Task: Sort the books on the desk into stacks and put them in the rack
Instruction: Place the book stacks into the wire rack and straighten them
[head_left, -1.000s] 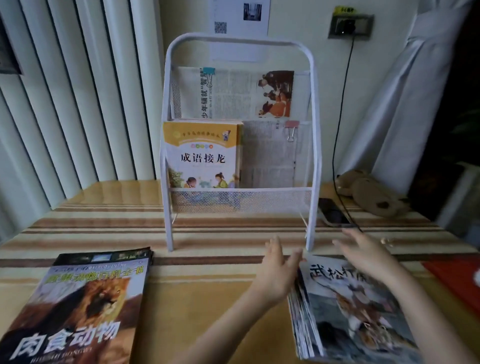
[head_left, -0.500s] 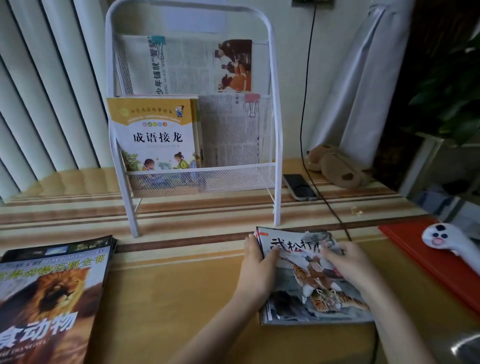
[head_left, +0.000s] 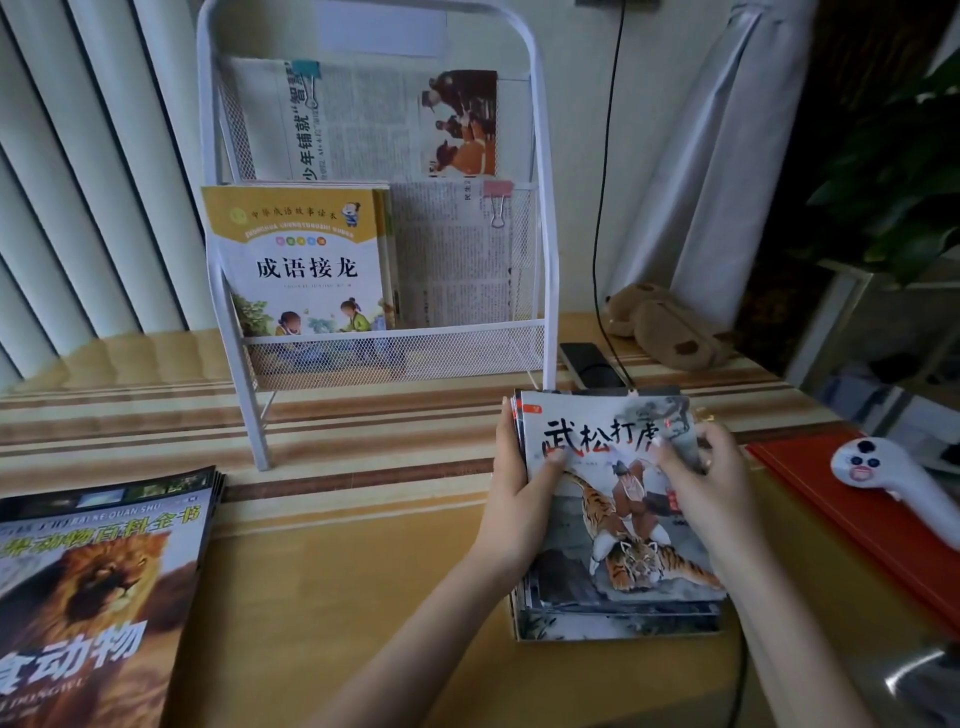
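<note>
Worktop (head_left: 363, 597) of striped wood carries every item; the white wire rack (head_left: 540, 218) stands upright at its far side and serves as the landmark. Inside the rack, a yellow-topped book (head_left: 306, 260) stands at the left of the lower mesh pocket, with clipped newspaper (head_left: 457, 260) beside it and more behind in the upper tier. Well to the left of the rack and nearer the viewer lies a stack of lion-cover magazines (head_left: 93, 597). Just in front of the rack's right foot lies the stack of tiger-cover picture books (head_left: 639, 551), the item in hand; its edges look slightly fanned along the left side. To the right of the rack lie a red folder (head_left: 852, 525) and a white handheld device (head_left: 893, 478); a phone (head_left: 587, 358) sits close behind the rack's right foot.

Left hand (head_left: 519, 499) grips the stack's left edge, thumb on the cover and fingers wrapped round the side. Right hand (head_left: 711, 478) holds the upper right part, fingers curled over the cover. The step appears to be squaring and lifting this stack. For a clean result, the loose edges should be tapped flush before the lift, both hands should pinch the full thickness so no lower book slips out, and the stack should be tipped upright and lowered into the free right side of the lower pocket, in front of the newspaper, clear of the binder clip (head_left: 497, 202).
</note>
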